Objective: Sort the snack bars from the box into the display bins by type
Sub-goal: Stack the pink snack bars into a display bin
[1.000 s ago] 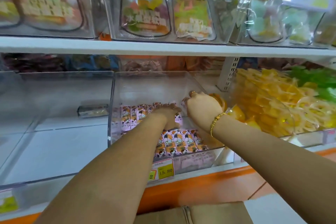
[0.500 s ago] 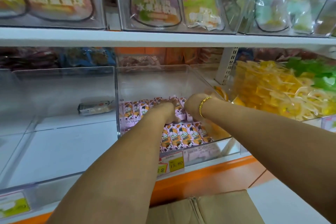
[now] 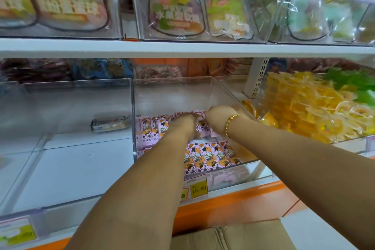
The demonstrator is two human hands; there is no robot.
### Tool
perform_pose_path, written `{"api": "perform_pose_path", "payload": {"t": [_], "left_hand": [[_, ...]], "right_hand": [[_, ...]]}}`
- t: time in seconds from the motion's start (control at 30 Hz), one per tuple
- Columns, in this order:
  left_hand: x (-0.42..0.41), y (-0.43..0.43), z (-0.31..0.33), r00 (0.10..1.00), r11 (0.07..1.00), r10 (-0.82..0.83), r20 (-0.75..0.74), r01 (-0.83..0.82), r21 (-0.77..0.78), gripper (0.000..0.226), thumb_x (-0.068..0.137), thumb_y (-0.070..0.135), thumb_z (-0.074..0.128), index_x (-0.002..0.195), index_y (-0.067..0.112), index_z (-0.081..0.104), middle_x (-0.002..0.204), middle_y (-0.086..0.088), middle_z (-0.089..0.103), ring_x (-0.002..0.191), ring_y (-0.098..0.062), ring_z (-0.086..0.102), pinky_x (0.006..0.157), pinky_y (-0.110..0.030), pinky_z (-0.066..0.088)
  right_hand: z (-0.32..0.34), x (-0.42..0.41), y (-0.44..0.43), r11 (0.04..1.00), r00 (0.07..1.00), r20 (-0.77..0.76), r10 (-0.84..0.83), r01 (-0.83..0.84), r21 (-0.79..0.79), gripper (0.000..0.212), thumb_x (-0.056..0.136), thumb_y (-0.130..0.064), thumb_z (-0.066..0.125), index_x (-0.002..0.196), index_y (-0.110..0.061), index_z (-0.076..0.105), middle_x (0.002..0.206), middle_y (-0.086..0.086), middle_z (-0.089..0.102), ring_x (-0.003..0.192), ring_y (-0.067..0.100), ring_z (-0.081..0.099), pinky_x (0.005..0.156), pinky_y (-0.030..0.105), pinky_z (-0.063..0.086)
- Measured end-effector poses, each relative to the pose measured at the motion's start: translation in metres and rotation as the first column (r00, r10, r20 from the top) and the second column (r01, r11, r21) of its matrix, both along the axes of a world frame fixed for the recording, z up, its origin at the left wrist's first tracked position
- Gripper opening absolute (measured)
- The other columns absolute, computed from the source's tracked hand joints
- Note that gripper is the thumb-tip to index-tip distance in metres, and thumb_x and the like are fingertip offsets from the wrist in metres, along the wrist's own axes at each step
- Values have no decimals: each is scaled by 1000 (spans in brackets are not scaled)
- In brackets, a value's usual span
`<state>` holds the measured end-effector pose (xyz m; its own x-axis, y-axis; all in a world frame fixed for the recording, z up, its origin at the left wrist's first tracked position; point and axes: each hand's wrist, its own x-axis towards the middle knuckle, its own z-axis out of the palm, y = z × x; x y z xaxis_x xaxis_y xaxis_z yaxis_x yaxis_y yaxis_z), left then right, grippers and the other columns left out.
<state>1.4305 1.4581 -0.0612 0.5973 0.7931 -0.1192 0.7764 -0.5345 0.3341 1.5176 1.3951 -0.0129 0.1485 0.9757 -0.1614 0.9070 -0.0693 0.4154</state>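
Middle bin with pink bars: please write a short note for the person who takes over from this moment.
Left hand: on the back row of pink snack bars in the middle bin; grip hidden.
Right hand: fingers curled on bars of the same row.
Done: two rows of pink bars lie in that bin; one grey bar lies in the left bin.
To do: probably straighten the back row, then go back to the cardboard box below.

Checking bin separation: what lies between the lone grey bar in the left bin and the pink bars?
Just the clear bin wall, seen in the head view: grey bar left of it, pink bars right.
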Motion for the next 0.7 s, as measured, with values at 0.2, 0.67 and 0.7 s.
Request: {"api": "perform_pose_path", "payload": {"t": [0.2,0.67,0.7], "left_hand": [[-17,-22,32,979,991,30,-203,-2,136,43,83,36,70,113,7,60,113,-10,61,96,-26,58,80,-34,47],[-166,-131,52,863,933,288,415,-350,80,56,93,26,57,144,20,36,126,-3,62,109,-20,62,77,-21,41],[-170,-134,48,851,941,282,444,-335,44,55,93,25,57,144,23,37,126,-1,62,111,-17,61,78,-19,41]], "right_hand": [[15,0,-42,997,988,-144,59,-52,55,24,92,-20,58,107,-2,63,110,13,65,102,29,62,74,30,45],[-19,-75,6,998,599,-799,-55,52,-30,68,83,-29,73,140,-5,44,124,12,63,113,27,59,101,38,45],[-17,-81,10,999,603,-797,-42,51,-14,58,86,-26,70,136,-4,50,125,12,62,114,28,58,101,38,44]]}}
